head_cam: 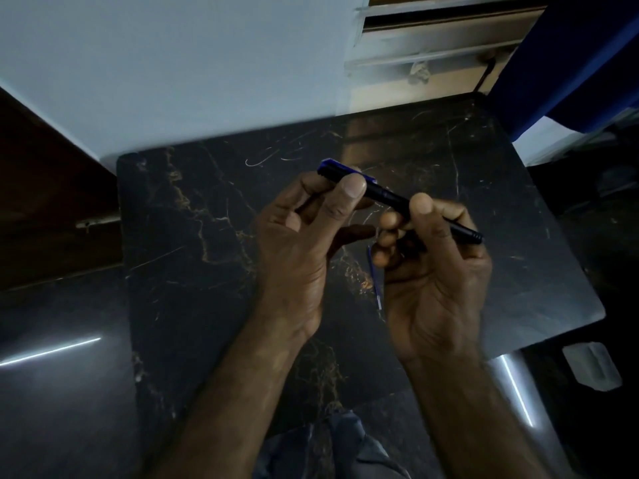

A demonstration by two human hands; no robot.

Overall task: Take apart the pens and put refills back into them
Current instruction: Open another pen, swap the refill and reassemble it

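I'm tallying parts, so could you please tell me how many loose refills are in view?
1: a blue refill hangs down from the right hand, between both hands, above the marble table. Others may be hidden inside the pen.

Bare forearms; grey trousers

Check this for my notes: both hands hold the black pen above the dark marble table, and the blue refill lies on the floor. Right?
Not quite. The head view shows the blue refill lying on the dark marble table, between the two hands, not on the floor. The rest holds: the left hand and the right hand both hold the black pen above that table.
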